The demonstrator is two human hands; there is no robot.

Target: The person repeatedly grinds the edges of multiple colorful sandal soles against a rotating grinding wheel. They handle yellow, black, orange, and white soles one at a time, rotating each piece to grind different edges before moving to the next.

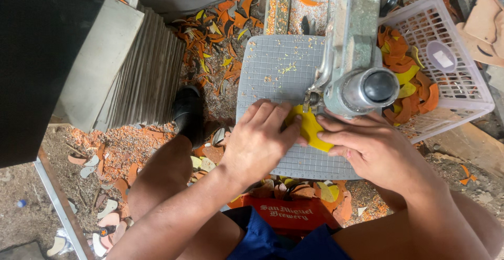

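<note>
The yellow piece (310,128) is a flat, smooth-looking cut-out with a rounded lower edge. It lies on the grey gridded tabletop (273,71), right under the metal head of the machine (357,76). Its upper tip sits at the small tool below that head.

Both hands lie flat, pressing on the piece rather than clenching it. The left hand (257,142) lies palm down, fingers spread, with its fingertips on the piece's left edge. The right hand (370,147) comes in from the right, its fingers laid over the right and lower edge.

The tabletop is a rectangle with rounded corners, scored with a fine grid and dusted with orange and yellow crumbs. Its upper left part is bare. The near edge is just below the hands, and the machine covers the right side.

To the right stands a white lattice basket (462,89) holding curved orange and yellow offcuts. Left of the tabletop, a stack of thin grey sheets (142,76) stands on edge. Orange, yellow and pale scraps (220,24) litter the dirt floor. A red crate (291,215) sits under the near edge.
</note>
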